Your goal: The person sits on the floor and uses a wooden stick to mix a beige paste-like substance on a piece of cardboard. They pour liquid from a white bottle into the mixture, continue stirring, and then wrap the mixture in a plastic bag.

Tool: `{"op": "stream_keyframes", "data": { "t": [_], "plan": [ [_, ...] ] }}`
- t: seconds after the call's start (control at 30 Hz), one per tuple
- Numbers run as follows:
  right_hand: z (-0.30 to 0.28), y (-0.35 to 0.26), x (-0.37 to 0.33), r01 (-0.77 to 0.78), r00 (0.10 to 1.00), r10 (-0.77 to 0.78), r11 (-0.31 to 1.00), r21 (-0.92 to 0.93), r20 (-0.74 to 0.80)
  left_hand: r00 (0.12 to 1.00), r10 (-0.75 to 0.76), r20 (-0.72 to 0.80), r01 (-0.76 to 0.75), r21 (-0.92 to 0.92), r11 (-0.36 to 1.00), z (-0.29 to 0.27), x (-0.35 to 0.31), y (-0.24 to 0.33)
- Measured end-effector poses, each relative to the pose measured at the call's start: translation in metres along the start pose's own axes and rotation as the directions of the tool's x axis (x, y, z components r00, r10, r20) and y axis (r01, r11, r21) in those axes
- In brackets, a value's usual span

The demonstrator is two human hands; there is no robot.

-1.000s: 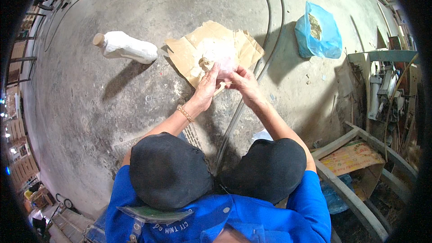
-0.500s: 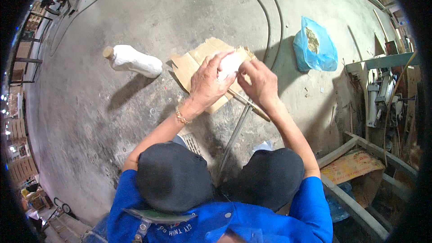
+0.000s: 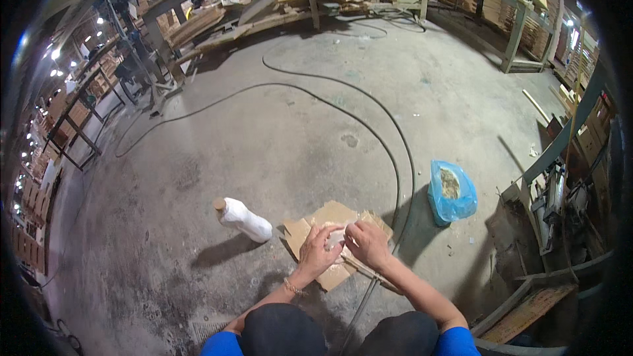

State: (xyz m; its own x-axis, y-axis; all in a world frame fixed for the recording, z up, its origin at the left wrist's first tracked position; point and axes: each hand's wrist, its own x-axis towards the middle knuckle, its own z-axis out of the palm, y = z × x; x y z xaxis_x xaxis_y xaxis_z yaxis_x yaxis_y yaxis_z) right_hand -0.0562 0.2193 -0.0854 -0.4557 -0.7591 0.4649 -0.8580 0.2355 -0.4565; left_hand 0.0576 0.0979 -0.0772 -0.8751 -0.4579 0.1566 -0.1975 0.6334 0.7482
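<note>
My left hand (image 3: 318,250) curls around a small white piece (image 3: 335,235), whose kind I cannot make out, above a sheet of torn cardboard (image 3: 333,211) on the floor. Close beside it, my right hand (image 3: 369,244) has its fingertips pinched together at the edge of that white piece; what they hold is hidden. To the left stands a white bottle (image 3: 247,221) with a brown stopper. A thin stick (image 3: 370,273) lies along the cardboard's right side, below my right hand.
On the right sits an opened blue plastic bag (image 3: 455,194) with crumbly tan material inside. A dark hose (image 3: 395,158) loops over the concrete floor. Wooden frames and metal parts (image 3: 550,204) line the right side; benches with stacked timber (image 3: 250,16) stand at the back.
My view has tilted up, so the far floor and benches now show and everything sits lower. Both hands stay close together at the white piece over the cardboard.
</note>
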Motion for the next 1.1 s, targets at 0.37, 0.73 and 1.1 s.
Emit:
{"op": "stream_keyframes", "data": {
  "t": [0.37,0.73,1.1],
  "plan": [
    [-0.002,-0.013,-0.018,-0.077,0.993,0.08,0.996,0.034,-0.093,0.976,0.162,-0.144,-0.145,0.123,0.982,0.008,-0.007,-0.012],
    [-0.005,-0.013,-0.026,-0.174,0.984,0.18,0.954,0.243,-0.001,0.941,0.296,-0.162,-0.284,0.092,0.954,0.004,-0.013,-0.007],
    [0.01,0.002,-0.035,-0.283,0.958,0.281,0.959,-0.033,-0.046,0.927,0.353,-0.129,-0.354,0.02,0.935,0.012,-0.014,0.007]
  ]
}}
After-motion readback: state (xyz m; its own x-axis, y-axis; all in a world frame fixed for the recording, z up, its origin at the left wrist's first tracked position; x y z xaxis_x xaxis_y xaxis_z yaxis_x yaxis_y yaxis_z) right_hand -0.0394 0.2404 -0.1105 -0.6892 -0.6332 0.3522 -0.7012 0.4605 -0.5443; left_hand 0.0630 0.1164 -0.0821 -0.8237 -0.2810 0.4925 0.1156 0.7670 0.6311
